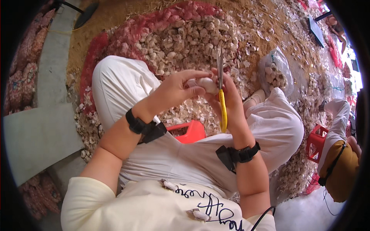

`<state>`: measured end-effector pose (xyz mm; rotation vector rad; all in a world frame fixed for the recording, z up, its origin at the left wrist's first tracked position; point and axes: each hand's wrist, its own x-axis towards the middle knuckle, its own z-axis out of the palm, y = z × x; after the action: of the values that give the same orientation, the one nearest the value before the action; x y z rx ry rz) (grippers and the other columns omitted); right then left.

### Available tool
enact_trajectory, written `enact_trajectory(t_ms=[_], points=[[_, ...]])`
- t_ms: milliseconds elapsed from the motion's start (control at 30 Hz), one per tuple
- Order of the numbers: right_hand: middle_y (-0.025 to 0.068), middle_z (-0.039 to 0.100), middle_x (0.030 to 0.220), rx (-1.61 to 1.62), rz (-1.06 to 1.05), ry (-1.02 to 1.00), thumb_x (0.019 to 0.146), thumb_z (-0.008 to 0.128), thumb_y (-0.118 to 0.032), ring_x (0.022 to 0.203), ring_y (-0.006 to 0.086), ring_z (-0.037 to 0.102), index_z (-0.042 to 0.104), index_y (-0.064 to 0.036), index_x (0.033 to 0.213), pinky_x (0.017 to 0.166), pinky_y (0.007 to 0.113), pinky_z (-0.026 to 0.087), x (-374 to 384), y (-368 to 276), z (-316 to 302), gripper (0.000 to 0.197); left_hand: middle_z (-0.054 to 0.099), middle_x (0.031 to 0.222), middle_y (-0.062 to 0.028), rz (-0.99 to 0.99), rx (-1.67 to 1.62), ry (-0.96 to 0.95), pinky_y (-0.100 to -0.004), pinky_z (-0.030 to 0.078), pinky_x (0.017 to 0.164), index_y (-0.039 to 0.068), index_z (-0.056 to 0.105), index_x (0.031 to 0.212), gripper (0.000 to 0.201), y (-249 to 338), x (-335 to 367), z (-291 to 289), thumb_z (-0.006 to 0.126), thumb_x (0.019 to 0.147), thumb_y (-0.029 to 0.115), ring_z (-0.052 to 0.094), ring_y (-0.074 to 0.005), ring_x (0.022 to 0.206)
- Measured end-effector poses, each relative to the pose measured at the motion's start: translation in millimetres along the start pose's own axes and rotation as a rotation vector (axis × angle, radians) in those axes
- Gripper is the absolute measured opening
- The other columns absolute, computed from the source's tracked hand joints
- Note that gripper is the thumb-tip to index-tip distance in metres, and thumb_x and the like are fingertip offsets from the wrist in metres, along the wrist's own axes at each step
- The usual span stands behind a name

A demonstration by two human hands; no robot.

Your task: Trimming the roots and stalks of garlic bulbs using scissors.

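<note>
In front of my lap, a whitish garlic bulb [208,85] is pinched between the thumb and fingers of my left hand [180,85]. My right hand [230,96] is closed round yellow-handled scissors [222,109], whose metal blades point up and away from me. The scissors pass just beside the bulb, and the fingers of my right hand also come up against its right side. Part of the bulb is covered by my fingers. Beyond my hands lies a heap of garlic [173,46] on red netting [131,29].
A red plastic stool [194,132] shows between my legs. Loose garlic skins [181,115] cover the ground around me. To the right are a clear plastic bag of garlic [275,73], another red stool [317,143] and a seated person [337,165]. Stacked net sacks [23,88] stand at far left.
</note>
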<state>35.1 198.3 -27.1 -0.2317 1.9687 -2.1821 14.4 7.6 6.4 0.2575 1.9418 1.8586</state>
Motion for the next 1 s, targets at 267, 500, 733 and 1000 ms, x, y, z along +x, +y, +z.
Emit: enact_trajectory(t_ms=[267, 500, 733, 1000], points=[[0.0079, 0.059, 0.106, 0.071, 0.053, -0.075, 0.082, 0.069, -0.001, 0.095, 0.0142, 0.058, 0.039, -0.0077, 0.137, 0.083, 0.027, 0.047, 2, -7, 3, 0.063, 0.065, 0.092, -0.0049, -0.113, 0.105, -0.124, -0.0234, 0.048, 0.071, 0.000, 0.058, 0.118, 0.058, -23, 12, -23, 0.060, 0.088, 0.049, 0.059, -0.0083, 0.081], [0.0060, 0.057, 0.103, -0.008, 0.038, -0.204, 0.077, 0.070, 0.006, 0.094, 0.0133, 0.056, 0.040, -0.0100, 0.138, 0.084, 0.028, 0.047, -6, -13, 3, 0.069, 0.064, 0.094, -0.0014, -0.264, -0.148, -0.283, -0.0218, 0.047, 0.072, 0.001, 0.063, 0.109, 0.046, -21, 10, -36, 0.060, 0.090, 0.043, 0.057, -0.0062, 0.087], [0.0059, 0.055, 0.105, -0.061, 0.006, -0.272, 0.077, 0.071, 0.005, 0.094, 0.0125, 0.053, 0.042, -0.0085, 0.137, 0.083, 0.026, 0.046, -8, -17, 4, 0.068, 0.061, 0.086, 0.0027, -0.283, -0.038, -0.274, -0.0214, 0.044, 0.067, 0.004, 0.064, 0.099, 0.028, -25, 11, -33, 0.062, 0.092, 0.030, 0.054, -0.0045, 0.076], [0.0043, 0.055, 0.107, 0.076, 0.073, -0.183, 0.077, 0.070, 0.006, 0.093, 0.0114, 0.052, 0.042, -0.0060, 0.136, 0.085, 0.026, 0.045, -5, -36, 5, 0.066, 0.058, 0.087, 0.0031, -0.202, -0.126, -0.076, -0.0205, 0.042, 0.067, 0.004, 0.061, 0.103, 0.030, -23, 16, -27, 0.059, 0.093, 0.033, 0.050, -0.0045, 0.077]])
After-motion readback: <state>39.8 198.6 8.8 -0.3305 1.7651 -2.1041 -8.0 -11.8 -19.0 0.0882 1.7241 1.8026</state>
